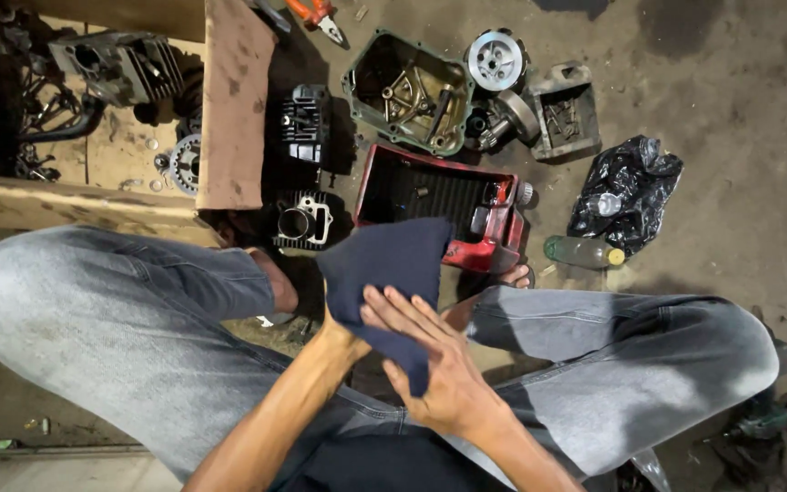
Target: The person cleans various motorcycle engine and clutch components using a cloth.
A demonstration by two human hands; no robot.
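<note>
From my remote seat I look down on a dusty concrete floor [730,109] strewn with engine parts, the person's jeans-clad knees spread to either side. Beyond the knees lies a red tray-like housing [444,205], then a green crankcase cover [407,91], a grey box-shaped part [565,111], a crumpled black plastic bag [626,191], a black finned cylinder [302,219] and a small plastic bottle [583,251]. Between the knees, just in front of the body, is the dark blue cloth [389,273]: soft, matt, draped in folds, its long axis running from upper left down toward the lower right. The right hand [439,364] lies flat over the cloth's lower end, fingers spread and open, pressing it. The left hand [343,333] is under the cloth, mostly hidden; it seems to grip from beneath, though I cannot tell how tightly. Both hands touch the cloth.
</note>
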